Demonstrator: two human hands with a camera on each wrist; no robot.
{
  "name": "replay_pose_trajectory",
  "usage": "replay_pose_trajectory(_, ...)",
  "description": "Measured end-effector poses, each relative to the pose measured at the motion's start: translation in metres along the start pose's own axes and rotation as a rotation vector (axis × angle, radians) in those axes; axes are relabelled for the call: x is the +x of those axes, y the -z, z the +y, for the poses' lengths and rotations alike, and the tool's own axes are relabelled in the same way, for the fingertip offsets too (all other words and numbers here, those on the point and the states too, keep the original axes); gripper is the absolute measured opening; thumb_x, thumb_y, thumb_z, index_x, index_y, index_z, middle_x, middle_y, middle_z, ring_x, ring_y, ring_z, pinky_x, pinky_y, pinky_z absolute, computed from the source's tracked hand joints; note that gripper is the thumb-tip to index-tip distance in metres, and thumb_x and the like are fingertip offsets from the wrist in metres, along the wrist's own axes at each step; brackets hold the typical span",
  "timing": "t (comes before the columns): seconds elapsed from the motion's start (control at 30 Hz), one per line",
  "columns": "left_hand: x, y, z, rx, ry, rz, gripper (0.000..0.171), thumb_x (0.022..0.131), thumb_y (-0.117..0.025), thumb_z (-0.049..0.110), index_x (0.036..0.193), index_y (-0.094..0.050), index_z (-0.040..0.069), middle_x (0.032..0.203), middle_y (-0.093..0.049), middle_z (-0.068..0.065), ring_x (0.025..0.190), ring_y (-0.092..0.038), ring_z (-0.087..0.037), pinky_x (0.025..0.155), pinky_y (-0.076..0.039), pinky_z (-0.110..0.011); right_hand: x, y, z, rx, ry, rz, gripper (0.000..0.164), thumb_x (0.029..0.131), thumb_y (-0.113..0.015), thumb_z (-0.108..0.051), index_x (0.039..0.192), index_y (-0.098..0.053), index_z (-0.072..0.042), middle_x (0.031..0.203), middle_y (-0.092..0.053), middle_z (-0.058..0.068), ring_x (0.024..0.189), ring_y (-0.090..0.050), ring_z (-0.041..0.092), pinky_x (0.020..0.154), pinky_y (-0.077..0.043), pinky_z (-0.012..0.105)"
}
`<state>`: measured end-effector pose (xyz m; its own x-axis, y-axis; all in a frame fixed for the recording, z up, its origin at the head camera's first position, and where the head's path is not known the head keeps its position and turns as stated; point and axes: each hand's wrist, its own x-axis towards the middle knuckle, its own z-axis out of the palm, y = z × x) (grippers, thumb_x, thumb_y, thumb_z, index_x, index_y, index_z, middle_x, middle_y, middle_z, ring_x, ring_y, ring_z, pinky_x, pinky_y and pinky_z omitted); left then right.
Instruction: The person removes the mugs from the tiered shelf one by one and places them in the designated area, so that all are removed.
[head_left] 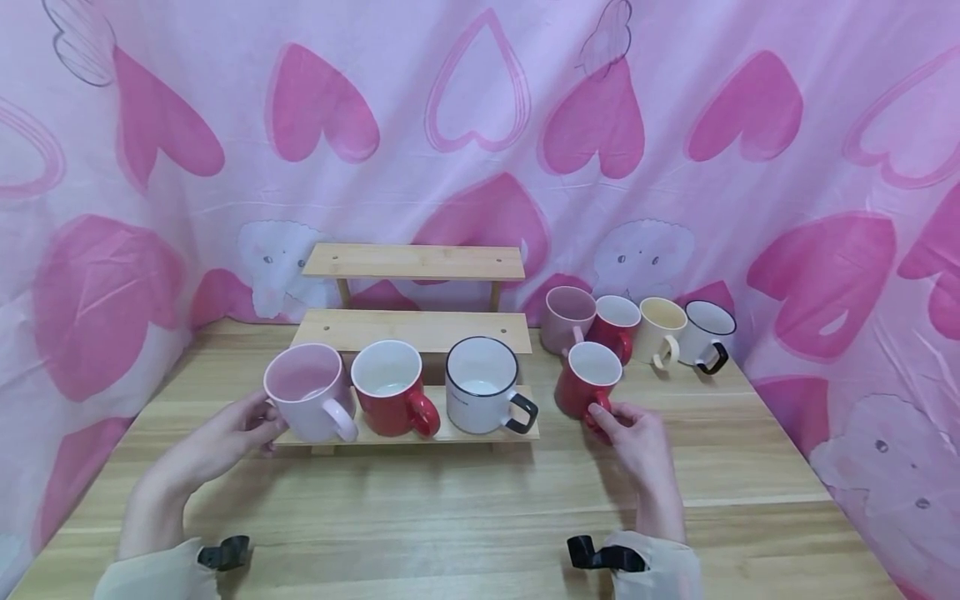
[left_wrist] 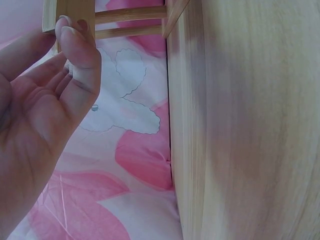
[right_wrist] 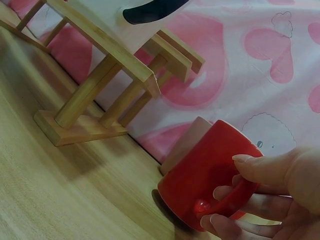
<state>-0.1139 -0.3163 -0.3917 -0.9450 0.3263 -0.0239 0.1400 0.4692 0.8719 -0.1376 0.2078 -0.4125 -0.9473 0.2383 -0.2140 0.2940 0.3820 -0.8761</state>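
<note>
Right of the three-tier pale wooden rack (head_left: 412, 332), the right grip (head_left: 636, 433) pinches a glossy red, white-lined cylindrical mug (head_left: 579, 390) by its handle (right_wrist: 241, 196). Probably ceramic: stiff, weighty, chippable, best held there. Whether the left grip (head_left: 225, 439), at the rack's left end, holds anything, I cannot tell.

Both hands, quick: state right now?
Left hand: at the wooden rack; whether gripping, cannot be told.
Right hand: closed, holding a red mug by its handle.

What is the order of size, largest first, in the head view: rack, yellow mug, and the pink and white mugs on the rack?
1. Rack
2. Pink mug and white mug: too alike to rank
3. Yellow mug, farther away
</note>
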Motion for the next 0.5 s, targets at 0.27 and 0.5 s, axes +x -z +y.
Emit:
replay_pose_trajectory(0.27,-0.0003,0.0004,-0.0004,0.008,0.005,0.002,0.024,0.101,-0.053,0.009,0.119,-0.048,-0.007,0.1,-0.055,-0.019,0.079,-0.059,-0.026,0.068,-0.055,-0.033,0.0015,-0.002,0.0008,0.01,-0.004,-0.003,0.036,0.092,-0.07,-0.031,0.117,-0.07,-0.004,0.102,-0.071,0.009,0.102,-0.054,0.025,0.085,-0.045,0.031)
replay_pose_trajectory(0.5,-0.0001,0.0001,0.0001,0.008,-0.014,-0.002,0.023,0.101,-0.052,0.008,0.117,-0.048,-0.007,0.099,-0.054,-0.019,0.078,-0.059,-0.026,0.067,-0.054,-0.032,0.0029,-0.002,0.0029,0.01,-0.011,-0.019,0.034,0.092,-0.07,-0.029,0.116,-0.071,-0.004,0.102,-0.07,0.01,0.101,-0.053,0.027,0.086,-0.042,0.034)
